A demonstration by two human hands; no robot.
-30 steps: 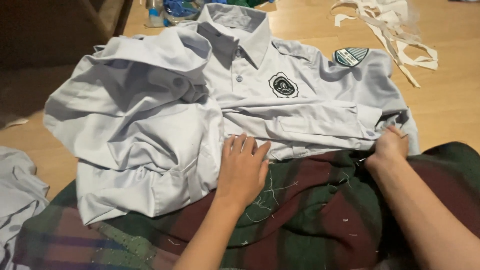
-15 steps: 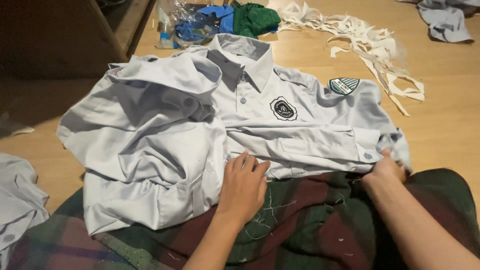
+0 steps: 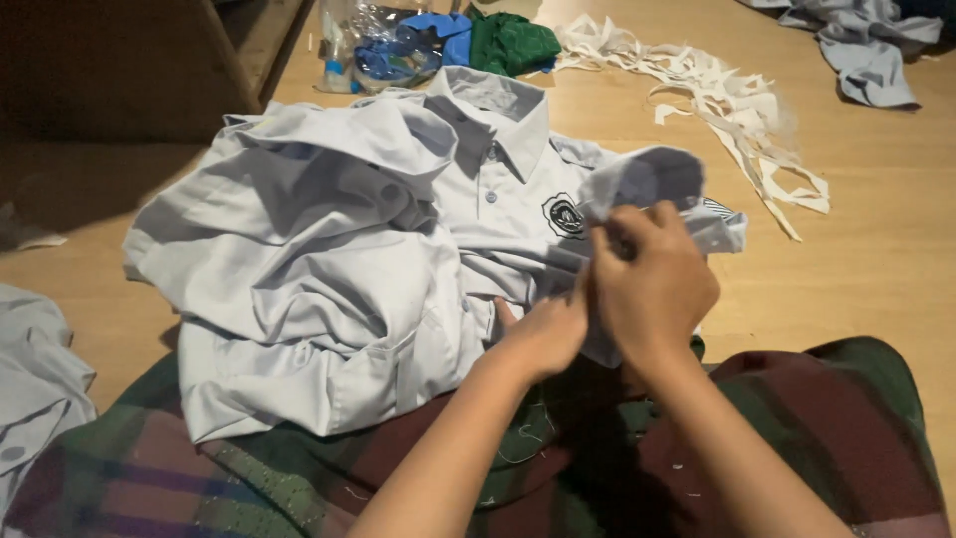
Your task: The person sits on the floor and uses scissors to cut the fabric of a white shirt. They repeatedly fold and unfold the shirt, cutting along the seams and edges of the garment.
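Head view shows the pale grey shirt point(image 3: 329, 269) spread across the plaid lap and wooden floor point(image 3: 876, 249), right hand point(image 3: 652, 284) pinching its sleeve while left hand point(image 3: 543, 334) presses the hem, which should stay flat for a clean fold.

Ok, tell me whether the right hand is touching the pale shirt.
Touching. The head view shows the right hand gripping a lifted fold of the pale shirt, fabric bunched against its fingers.

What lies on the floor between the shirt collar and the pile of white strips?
In the head view, bare wooden floor separates the collar from the strips; nothing lies on that stretch.
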